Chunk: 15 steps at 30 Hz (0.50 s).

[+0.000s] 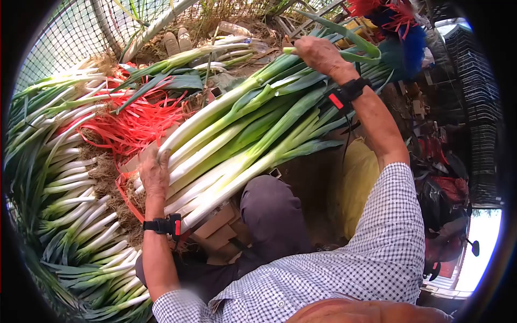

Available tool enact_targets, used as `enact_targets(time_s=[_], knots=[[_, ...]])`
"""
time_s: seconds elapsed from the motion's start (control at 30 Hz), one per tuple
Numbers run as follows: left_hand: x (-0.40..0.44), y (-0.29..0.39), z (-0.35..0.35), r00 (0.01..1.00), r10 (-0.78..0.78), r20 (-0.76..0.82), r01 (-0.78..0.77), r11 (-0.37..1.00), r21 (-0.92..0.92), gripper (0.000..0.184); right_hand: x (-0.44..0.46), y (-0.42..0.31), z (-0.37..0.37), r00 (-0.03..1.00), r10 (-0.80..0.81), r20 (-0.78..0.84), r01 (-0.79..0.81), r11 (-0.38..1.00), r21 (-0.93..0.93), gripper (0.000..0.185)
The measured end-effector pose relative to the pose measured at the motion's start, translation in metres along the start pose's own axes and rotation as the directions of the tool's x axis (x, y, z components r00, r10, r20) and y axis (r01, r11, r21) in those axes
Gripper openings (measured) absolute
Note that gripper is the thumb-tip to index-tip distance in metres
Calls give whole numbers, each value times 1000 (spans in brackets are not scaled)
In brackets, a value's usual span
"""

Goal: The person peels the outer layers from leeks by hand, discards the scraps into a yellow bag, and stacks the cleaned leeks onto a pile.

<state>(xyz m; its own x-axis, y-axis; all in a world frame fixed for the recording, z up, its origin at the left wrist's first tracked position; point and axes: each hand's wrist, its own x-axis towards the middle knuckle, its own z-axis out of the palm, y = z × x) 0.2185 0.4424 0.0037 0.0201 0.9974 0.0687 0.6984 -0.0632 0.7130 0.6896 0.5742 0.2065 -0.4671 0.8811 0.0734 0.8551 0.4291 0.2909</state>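
Observation:
A large pile of long leeks (237,134) lies slantwise in front of me, white ends at lower left and green leaves at upper right. My left hand (154,175) is at the white ends, closed against the top leek; its fingertips are partly hidden. At the leafy end, my right hand (321,55) is closed around a green leek leaf (355,40). A short pale-green end of it sticks out past the fingers, and the leaf bends back over the pile. Both wrists wear black straps.
Red plastic strips (137,121) lie left of the pile. Rows of smaller leeks (81,183) with roots line the left side. Cardboard (215,223) is beneath the pile. A yellow sack (360,188) stands by my knee. Netting (64,48) rises behind, with a blue bundle (412,56) at upper right.

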Motion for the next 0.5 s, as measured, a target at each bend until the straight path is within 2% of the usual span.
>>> enact_targets(time_s=[0.03, 0.1, 0.13, 0.23, 0.3, 0.33, 0.43, 0.5], knots=[[1, -1, -1, 1000, 9, -7, -9, 1000, -1, 35, -6, 16, -20, 994, 105, 22, -105, 994, 30, 30], [-2, 1, 1, 1000, 1, -3, -1, 1000, 17, 34, -24, 25, -55, 983, 185, 10, -185, 975, 126, 36], [-1, 2, 0, 1000, -13, 0, 13, 999, 40, 34, -35, 11, -71, 988, 154, -18, -147, 965, 217, 38], [-1, 5, -3, 999, -46, 9, 46, 998, 53, 31, -53, -42, -64, 997, -19, 74, -2, 964, 267, 42], [-4, 4, -2, 999, -36, -4, 36, 999, 31, 30, -56, -62, -26, 988, -121, 100, 100, 975, 198, 50], [-4, 4, -1, 1000, -15, -24, 16, 1000, 15, 30, -58, -69, -9, 992, -99, 81, 87, 986, 144, 47], [-1, 2, -5, 1000, -17, -17, 17, 1000, 17, 30, -56, -68, 4, 998, 15, -63, -4, 986, 165, 37], [-5, 2, -2, 999, -37, 21, 36, 998, 48, 31, -54, -64, 1, 997, 16, 71, -26, 990, 136, 26]])
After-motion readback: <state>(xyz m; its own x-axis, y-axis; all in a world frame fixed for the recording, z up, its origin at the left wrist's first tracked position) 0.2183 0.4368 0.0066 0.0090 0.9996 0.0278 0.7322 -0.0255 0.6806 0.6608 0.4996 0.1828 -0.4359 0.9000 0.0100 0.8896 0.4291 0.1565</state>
